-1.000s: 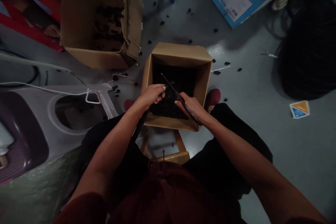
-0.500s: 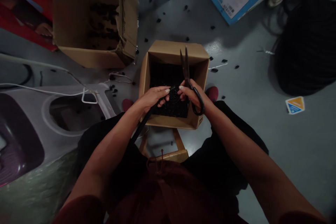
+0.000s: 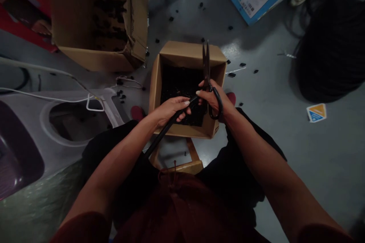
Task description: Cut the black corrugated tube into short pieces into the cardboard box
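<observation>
On my feed, the left hand (image 3: 171, 110) is closed around a long black strip (image 3: 165, 129) that runs down toward the person's lap. The right hand (image 3: 212, 98) is clamped in the loops of black scissors (image 3: 206, 62), with the blades pointing up and nearly together. The hands are close, almost touching, and sit directly above an open cardboard box (image 3: 188, 50). The strip's upper end reaches the right fingers, though I can't tell whether it is pinched there.

A heap of small black pieces (image 3: 179, 83) fills the box, and more lie scattered across the floor (image 3: 273, 133). The box stands between red shoes (image 3: 231, 98).

What worries me most is the blades. With the hands this close, a slip could nick the left fingers, and in this dim light black strip against black scissors is hard for me to judge. The strip's long free end could also snag the box rim. A careless shift of either shoe could knock the box and spill more pieces.
</observation>
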{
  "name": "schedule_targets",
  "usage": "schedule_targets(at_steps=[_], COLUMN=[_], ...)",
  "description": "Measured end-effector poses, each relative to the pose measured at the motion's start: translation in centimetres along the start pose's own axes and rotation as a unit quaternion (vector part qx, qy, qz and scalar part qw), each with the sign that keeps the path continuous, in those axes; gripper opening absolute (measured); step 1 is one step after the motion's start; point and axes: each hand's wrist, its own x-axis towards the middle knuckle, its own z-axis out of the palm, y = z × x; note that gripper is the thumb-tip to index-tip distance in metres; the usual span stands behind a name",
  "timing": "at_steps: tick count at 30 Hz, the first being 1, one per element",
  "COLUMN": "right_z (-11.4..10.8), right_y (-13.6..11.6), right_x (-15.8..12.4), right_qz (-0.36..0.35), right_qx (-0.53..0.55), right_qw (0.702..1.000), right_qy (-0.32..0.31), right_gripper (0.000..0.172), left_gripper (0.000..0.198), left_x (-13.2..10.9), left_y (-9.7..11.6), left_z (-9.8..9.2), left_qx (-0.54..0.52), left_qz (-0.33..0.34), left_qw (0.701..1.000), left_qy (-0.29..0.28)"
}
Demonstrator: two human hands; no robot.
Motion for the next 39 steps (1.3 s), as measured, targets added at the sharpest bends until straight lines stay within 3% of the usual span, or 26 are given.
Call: schedule_targets(at_steps=[5, 16, 20, 23, 29, 39], right_z=[-0.7, -0.3, -0.1, 0.5, 1.4, 1.2], right_y=[0.1, -0.1, 0.3, 0.8, 2.1, 1.7], right_x=[0.5, 0.2, 0.0, -0.5, -1.2, -1.5], right_qz=[-0.015, -0.039, -0.042, -0.052, -0.065, -0.075], right_qx=[-0.04, 0.025, 0.001, -0.017, -0.066, -0.103], right_qw=[0.999, 0.998, 0.999, 0.997, 0.985, 0.977], right_qy=[0.02, 0.036, 0.005, -0.052, -0.144, -0.171], right_gripper=[0.034, 0.033, 0.037, 0.041, 0.046, 0.048], left_gripper=[0.031, 0.026, 0.032, 0.034, 0.04, 0.034], left_x=[0.0, -0.7, -1.6, -2.1, -2.2, -2.0], left_y=[-0.5, 1.8, 3.4, 4.3, 4.7, 4.4], left_z=[-0.2, -0.6, -1.5, -1.9, -2.1, -1.8], left_qx=[-0.035, 0.064, 0.021, 0.008, 0.011, 0.037], left_qz=[-0.019, 0.048, 0.087, 0.107, 0.124, 0.108], left_qw=[0.999, 0.994, 0.992, 0.989, 0.984, 0.986], left_qy=[-0.022, 0.08, 0.091, 0.105, 0.125, 0.125])
